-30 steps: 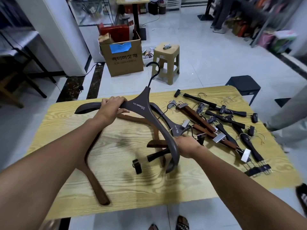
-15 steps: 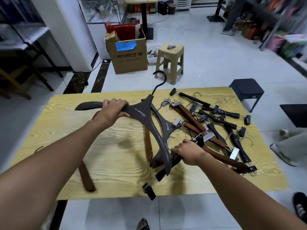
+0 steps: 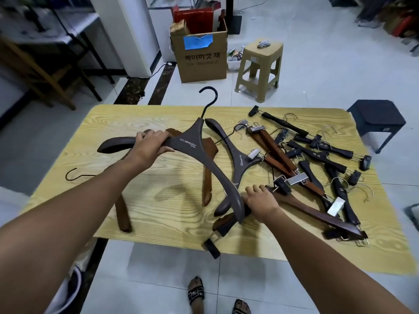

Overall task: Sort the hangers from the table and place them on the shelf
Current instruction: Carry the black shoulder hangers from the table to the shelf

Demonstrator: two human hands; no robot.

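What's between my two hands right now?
Head view: the grey hanger in the left hand runs toward the right hand, which grips a clip hanger; a brown hanger lies underneath.

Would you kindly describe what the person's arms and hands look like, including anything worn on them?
Both forearms are bare as far as the frame shows, with no sleeve in view. The left hand and right hand are ungloved, and no watch, bracelet or ring is visible on the wrists or visible fingers.

Wood-grain table (image 3: 158, 223) under scattered hangers (image 3: 317, 155)
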